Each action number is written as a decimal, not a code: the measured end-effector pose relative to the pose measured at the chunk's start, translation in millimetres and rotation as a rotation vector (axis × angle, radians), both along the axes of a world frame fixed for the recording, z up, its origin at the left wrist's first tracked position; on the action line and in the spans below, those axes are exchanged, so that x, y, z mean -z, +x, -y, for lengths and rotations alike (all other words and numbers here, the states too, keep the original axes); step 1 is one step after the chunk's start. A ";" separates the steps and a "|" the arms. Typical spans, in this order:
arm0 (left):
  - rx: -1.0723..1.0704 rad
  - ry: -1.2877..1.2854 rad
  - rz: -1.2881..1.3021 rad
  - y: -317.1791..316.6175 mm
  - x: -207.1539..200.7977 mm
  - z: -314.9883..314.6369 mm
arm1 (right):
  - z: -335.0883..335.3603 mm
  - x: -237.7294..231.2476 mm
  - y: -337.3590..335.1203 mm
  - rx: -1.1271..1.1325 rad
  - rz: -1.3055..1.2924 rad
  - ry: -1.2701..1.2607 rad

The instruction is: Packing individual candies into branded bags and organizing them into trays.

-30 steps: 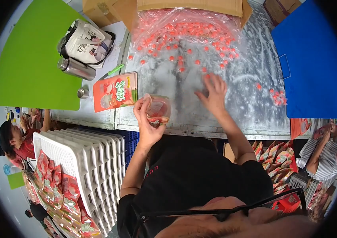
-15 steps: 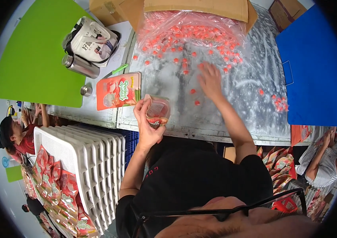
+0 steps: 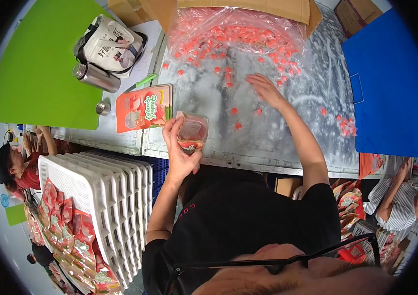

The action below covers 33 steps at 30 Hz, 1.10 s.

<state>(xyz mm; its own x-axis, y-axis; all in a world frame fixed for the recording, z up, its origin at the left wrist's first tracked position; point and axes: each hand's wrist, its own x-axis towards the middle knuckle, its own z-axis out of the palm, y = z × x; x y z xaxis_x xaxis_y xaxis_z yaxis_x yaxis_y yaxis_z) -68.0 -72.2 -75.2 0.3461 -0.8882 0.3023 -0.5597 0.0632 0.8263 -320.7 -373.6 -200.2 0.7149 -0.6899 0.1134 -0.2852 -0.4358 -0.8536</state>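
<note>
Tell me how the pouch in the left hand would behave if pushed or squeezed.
The pouch is probably floppy: its thin-looking plastic walls bow into a rounded shape. It seems light, since the left hand alone holds it up. Its glossy film may feel slippery.

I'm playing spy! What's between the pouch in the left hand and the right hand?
The head view shows a few small red pieces on the grey table between the held pouch and the right hand.

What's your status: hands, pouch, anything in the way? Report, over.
Left hand grips pouch near table's front edge. Right hand open, holding nothing visible. Loose red pieces lie between hands.
</note>
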 end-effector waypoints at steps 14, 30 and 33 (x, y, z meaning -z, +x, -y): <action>0.022 -0.031 0.005 -6.9 -4.7 2.3 | -143.9 -43.6 34.7 0.038 -0.341 -0.645; 0.140 -0.039 -0.006 -26.2 7.8 17.8 | -145.9 -104.8 61.9 0.330 0.830 0.823; 0.132 -0.070 0.031 -32.4 12.0 22.9 | -163.7 -131.3 86.7 0.184 1.170 0.817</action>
<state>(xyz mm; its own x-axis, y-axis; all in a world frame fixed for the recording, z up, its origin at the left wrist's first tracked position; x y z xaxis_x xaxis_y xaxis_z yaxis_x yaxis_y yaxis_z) -100.3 -95.0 -87.2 0.2176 -0.9017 0.3736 -0.5677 0.1945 0.8000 -233.9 -209.9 -68.9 0.3848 -0.9179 0.0968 0.7444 0.2465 -0.6206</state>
